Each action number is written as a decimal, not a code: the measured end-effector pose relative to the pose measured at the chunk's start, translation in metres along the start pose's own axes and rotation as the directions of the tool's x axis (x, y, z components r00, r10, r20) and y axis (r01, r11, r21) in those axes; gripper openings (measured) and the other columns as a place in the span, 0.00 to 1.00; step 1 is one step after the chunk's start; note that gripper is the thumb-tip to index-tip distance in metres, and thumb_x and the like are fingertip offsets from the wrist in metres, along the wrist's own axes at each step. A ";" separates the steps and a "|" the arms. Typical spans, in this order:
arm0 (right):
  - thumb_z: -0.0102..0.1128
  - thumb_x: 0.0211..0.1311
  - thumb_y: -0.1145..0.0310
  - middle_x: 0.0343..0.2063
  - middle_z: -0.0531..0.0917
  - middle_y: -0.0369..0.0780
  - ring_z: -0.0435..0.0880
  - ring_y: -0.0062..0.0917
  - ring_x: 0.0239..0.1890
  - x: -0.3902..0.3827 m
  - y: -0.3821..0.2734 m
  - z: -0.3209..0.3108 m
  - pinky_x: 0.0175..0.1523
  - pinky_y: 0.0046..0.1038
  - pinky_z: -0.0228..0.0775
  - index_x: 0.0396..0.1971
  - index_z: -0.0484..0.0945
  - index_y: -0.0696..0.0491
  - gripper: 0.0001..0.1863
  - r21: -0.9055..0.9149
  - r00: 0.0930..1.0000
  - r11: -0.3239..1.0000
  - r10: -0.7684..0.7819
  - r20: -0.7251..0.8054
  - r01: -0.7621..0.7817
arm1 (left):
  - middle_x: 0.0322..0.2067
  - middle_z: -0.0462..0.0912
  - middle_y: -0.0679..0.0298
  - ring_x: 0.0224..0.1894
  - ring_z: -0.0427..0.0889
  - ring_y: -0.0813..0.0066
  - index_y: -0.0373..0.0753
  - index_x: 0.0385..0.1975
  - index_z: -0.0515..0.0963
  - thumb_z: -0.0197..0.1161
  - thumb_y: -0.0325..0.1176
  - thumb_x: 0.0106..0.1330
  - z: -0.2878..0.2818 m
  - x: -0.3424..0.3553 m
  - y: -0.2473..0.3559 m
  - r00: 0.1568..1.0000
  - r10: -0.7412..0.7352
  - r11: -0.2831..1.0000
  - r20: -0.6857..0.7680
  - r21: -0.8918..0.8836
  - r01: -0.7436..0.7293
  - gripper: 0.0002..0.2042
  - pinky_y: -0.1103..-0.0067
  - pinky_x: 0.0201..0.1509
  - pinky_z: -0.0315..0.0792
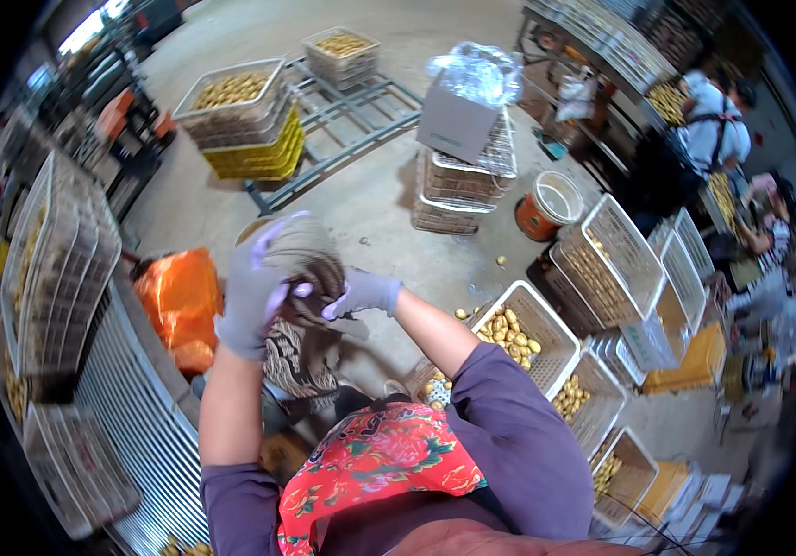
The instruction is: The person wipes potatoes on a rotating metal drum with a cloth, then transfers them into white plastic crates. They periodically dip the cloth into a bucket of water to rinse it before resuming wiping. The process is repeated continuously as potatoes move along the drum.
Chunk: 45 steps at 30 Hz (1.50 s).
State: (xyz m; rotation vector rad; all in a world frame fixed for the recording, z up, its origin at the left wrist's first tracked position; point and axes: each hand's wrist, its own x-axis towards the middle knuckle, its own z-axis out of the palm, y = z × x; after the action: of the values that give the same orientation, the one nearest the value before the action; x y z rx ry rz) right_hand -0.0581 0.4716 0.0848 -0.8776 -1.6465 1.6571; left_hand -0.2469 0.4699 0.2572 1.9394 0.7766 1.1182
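While both gloved hands are raised in front of the body, open concrete floor (384,250) stretches ahead of them. A ribbed metal table (129,417) closes off the left side, its edge running close beside the left forearm. On the right, crates form a barrier near the elbow. Farther forward, a low metal frame (351,139) lies across the floor, and the floor continues beyond it.

Three potato-holding crates curve along the lower right: a near one (555,345), a middle one (607,412) and a lower one (639,468). Two stacks of crates stand at the metal frame, one with yellow crates (254,157) underneath and a smaller, farther one (347,72). One orange bucket (541,215), one orange bag (180,301) and one box (458,120) topped with clear plastic are also visible. Two other people, one in light clothing (722,130) and one in stripes (777,236), are at the far right.

Between the hands, at chest height, is a motion-blurred bundle (310,255), pale grey above and dark brown below, with streaky lines; its exact kind cannot be told. The left hand (248,292) curls around its left side; the right hand (368,292) grips its lower right.
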 end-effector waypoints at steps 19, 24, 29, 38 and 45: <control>0.54 0.68 0.69 0.38 0.82 0.43 0.81 0.27 0.36 0.308 -0.103 -0.004 0.38 0.24 0.76 0.50 0.74 0.60 0.15 0.594 0.989 0.801 -0.135 0.057 0.075 | 0.36 0.81 0.61 0.35 0.81 0.75 0.31 0.47 0.74 0.48 0.29 0.68 -0.217 -0.021 -0.241 0.859 -0.401 0.916 -0.318 -0.152 0.372 0.14 0.78 0.39 0.76; 0.55 0.64 0.76 0.48 0.80 0.45 0.79 0.38 0.47 0.410 0.007 0.029 0.56 0.33 0.70 0.53 0.74 0.55 0.17 0.069 0.985 0.995 0.053 0.164 -0.065 | 0.60 0.70 0.55 0.61 0.72 0.68 0.32 0.64 0.64 0.45 0.33 0.72 -0.203 -0.059 -0.389 0.647 -0.648 0.354 -0.402 -0.911 -0.211 0.21 0.70 0.63 0.70; 0.58 0.64 0.75 0.51 0.79 0.38 0.77 0.22 0.51 0.489 0.066 0.028 0.58 0.26 0.67 0.57 0.71 0.61 0.21 0.256 0.868 0.947 0.045 0.494 -0.195 | 0.60 0.69 0.59 0.61 0.69 0.73 0.36 0.64 0.62 0.57 0.29 0.69 -0.159 -0.063 -0.494 0.270 -0.712 0.693 -0.648 -0.709 0.128 0.24 0.74 0.66 0.64; 0.70 0.52 0.73 0.29 0.86 0.35 0.83 0.21 0.30 0.573 0.527 -0.006 0.37 0.23 0.77 0.44 0.81 0.57 0.18 -0.322 0.632 0.727 0.687 0.358 -0.607 | 0.66 0.63 0.49 0.66 0.65 0.62 0.32 0.70 0.53 0.61 0.33 0.68 -0.020 -0.207 -0.584 -0.275 -0.927 0.221 -0.255 -0.964 0.150 0.34 0.74 0.68 0.61; 0.51 0.59 0.57 0.69 0.61 0.45 0.56 0.38 0.73 0.595 0.682 0.066 0.75 0.42 0.39 0.64 0.68 0.48 0.31 -0.974 0.753 -0.085 0.649 0.105 0.208 | 0.61 0.69 0.50 0.62 0.71 0.65 0.32 0.66 0.60 0.59 0.27 0.67 0.070 -0.251 -0.693 -0.311 -0.922 0.265 -0.231 -0.961 -0.073 0.27 0.75 0.64 0.65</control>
State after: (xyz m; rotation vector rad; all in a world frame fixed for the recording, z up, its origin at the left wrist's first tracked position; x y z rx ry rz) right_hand -0.4426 0.9096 -0.6107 -1.4518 -3.5476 0.3828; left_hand -0.3841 0.6186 -0.4546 -0.5740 1.4175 1.5506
